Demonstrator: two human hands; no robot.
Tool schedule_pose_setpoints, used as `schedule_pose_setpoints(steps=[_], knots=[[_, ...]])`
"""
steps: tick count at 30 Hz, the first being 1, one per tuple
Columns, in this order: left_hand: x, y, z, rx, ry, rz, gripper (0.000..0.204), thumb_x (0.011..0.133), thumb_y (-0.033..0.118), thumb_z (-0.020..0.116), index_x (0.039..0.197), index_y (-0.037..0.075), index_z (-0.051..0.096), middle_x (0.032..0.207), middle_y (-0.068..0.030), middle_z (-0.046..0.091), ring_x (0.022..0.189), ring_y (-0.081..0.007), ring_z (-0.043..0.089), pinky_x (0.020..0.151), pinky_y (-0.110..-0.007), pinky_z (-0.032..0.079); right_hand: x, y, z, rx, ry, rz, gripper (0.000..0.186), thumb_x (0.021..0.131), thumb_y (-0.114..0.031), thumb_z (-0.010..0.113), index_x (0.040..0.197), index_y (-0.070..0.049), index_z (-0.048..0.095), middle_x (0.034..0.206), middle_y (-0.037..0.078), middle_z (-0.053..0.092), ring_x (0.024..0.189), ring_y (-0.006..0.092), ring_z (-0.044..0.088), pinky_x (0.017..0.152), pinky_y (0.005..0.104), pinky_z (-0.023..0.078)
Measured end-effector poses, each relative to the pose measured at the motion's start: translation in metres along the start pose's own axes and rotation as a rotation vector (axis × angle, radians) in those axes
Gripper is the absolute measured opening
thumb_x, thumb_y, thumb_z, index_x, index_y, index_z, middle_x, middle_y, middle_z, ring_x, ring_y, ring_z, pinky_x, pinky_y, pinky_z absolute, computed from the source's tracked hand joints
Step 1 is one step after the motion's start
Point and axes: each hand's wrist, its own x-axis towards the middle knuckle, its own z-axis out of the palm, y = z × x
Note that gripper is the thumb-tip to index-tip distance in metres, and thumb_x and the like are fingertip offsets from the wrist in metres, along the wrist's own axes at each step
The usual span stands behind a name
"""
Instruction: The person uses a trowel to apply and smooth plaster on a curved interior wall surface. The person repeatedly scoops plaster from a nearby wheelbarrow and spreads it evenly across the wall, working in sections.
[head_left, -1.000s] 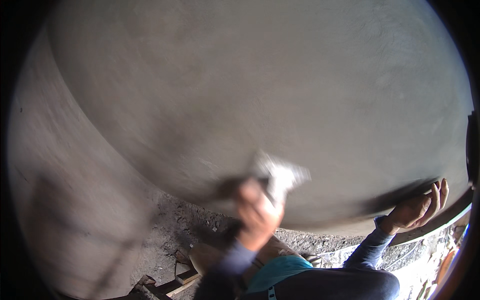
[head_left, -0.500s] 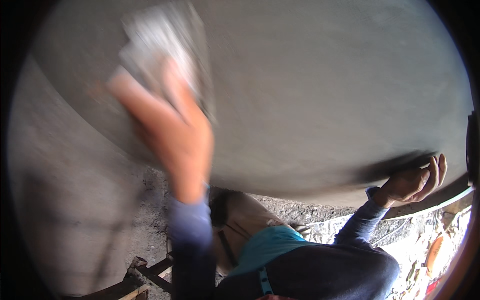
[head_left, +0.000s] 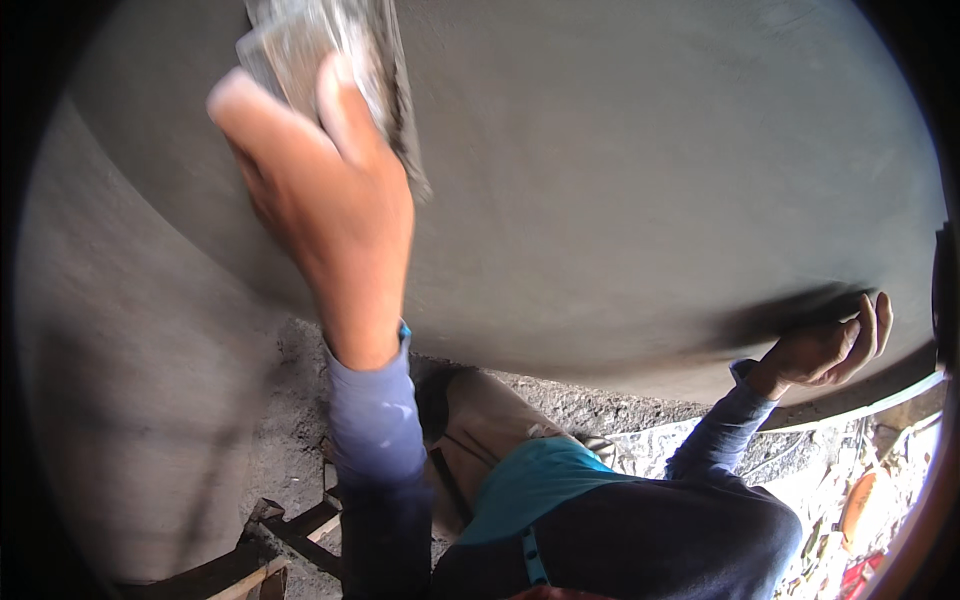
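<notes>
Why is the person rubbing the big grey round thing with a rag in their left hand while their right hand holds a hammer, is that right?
Not quite. The head view shows the right hand holding no hammer; it rests bare against the big grey round thing. The left hand does hold the rag.

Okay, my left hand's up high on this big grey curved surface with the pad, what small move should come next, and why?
Probably draw the left hand and its grey pad back down across the curved grey surface: the pad sits near its top edge, while the right hand braces the lower rim.
</notes>
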Motion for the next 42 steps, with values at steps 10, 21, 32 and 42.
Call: schedule_pose_setpoints(steps=[10,21,32,42], knots=[[-0.230,-0.009,0.027,0.078,-0.157,0.235,0.055,0.089,0.018,0.074,0.127,-0.001,0.039,0.110,-0.0203,0.058,0.088,-0.0355,0.061,0.075,-0.047,0.045,-0.002,-0.006,0.004,-0.006,-0.008,0.022,0.053,0.103,-0.040,0.035,0.113,0.000,0.069,0.128,0.021,0.064,0.123,0.0342,0.060,0.108,0.0494,0.047],[-0.177,0.005,0.010,-0.132,-0.293,-0.005,0.052,0.100,0.013,0.059,0.138,-0.006,0.029,0.123,-0.0325,0.052,0.113,-0.0472,0.062,0.096,-0.056,0.051,-0.007,-0.002,0.003,0.023,0.015,0.064,0.051,0.101,-0.036,0.036,0.109,0.004,0.067,0.125,0.022,0.065,0.120,0.0342,0.062,0.107,0.0476,0.049],[0.007,0.028,0.000,0.164,-0.064,-0.017,0.050,0.105,0.036,0.055,0.116,-0.012,0.047,0.105,-0.0277,0.058,0.101,-0.0368,0.065,0.089,-0.048,0.051,-0.006,0.005,-0.002,-0.026,0.024,0.001,0.046,0.102,-0.034,0.040,0.106,0.001,0.070,0.127,0.020,0.065,0.119,0.0330,0.062,0.107,0.0468,0.048],[-0.246,0.026,0.036,-0.001,-0.152,0.304,0.054,0.093,0.013,0.071,0.132,-0.007,0.038,0.111,-0.0240,0.058,0.092,-0.0381,0.066,0.076,-0.048,0.053,-0.003,-0.011,0.006,0.140,0.057,0.150,0.035,0.099,-0.027,0.050,0.108,-0.001,0.071,0.131,0.017,0.063,0.125,0.0311,0.060,0.110,0.0460,0.047]])
